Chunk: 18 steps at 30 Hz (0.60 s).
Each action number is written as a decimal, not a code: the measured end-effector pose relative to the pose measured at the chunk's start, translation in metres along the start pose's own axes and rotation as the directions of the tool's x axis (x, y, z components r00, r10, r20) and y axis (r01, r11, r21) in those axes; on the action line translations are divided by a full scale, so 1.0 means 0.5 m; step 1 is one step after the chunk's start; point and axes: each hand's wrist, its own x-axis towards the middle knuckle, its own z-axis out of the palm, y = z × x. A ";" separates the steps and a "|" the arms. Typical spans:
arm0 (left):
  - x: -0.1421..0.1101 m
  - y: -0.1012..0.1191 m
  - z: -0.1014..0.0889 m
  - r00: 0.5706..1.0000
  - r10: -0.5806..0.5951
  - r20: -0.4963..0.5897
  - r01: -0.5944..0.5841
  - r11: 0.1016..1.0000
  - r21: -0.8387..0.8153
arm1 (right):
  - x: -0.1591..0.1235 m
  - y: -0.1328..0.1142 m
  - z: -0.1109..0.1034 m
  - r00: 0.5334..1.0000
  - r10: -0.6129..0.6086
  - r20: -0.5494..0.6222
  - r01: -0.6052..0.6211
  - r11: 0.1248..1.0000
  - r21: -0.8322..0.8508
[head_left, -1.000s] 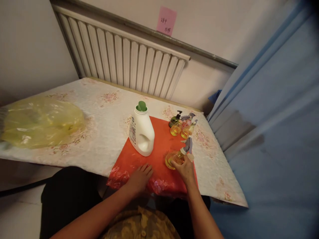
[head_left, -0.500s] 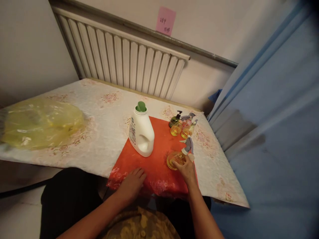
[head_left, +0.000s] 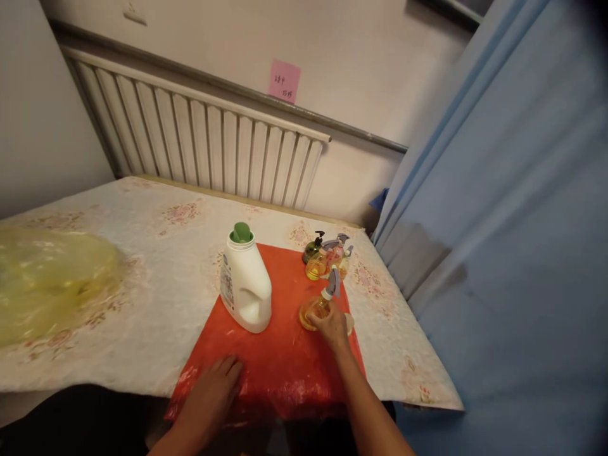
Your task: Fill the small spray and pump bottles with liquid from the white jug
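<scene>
My right hand is closed around a clear spray bottle with amber liquid and a grey trigger head. The bottle leans slightly to the right over a red plastic sheet. A pale round object shows just beside that wrist. On the sheet's near left part lies my left hand, flat and holding nothing. A white jug with a handle stands between the hands, farther back. In its mouth sits a green cap or cup.
Several small bottles cluster at the sheet's far right, among them a dark green pump bottle and an amber one. A yellow plastic bag lies left on the flowered tablecloth. A radiator runs behind; a blue curtain hangs right.
My head view has shifted right and up. My right hand has moved the spray bottle away from me, closer to the other bottles. My left hand stays on the red sheet.
</scene>
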 end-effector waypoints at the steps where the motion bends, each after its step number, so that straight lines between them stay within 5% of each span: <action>1: 0.001 -0.004 0.007 1.000 -0.002 -0.006 0.002 1.000 0.002 | 0.013 0.002 0.007 1.000 0.000 -0.005 0.000 1.000 -0.006; 14: 0.011 -0.070 0.077 0.990 -0.029 -0.135 0.016 0.995 -0.100 | 0.145 0.040 0.064 0.993 0.062 -0.102 -0.072 0.993 -0.097; 18: 0.000 -0.089 0.091 0.978 0.022 -0.206 -0.062 0.980 -0.188 | 0.163 0.051 0.077 0.989 0.106 -0.107 -0.117 0.988 -0.105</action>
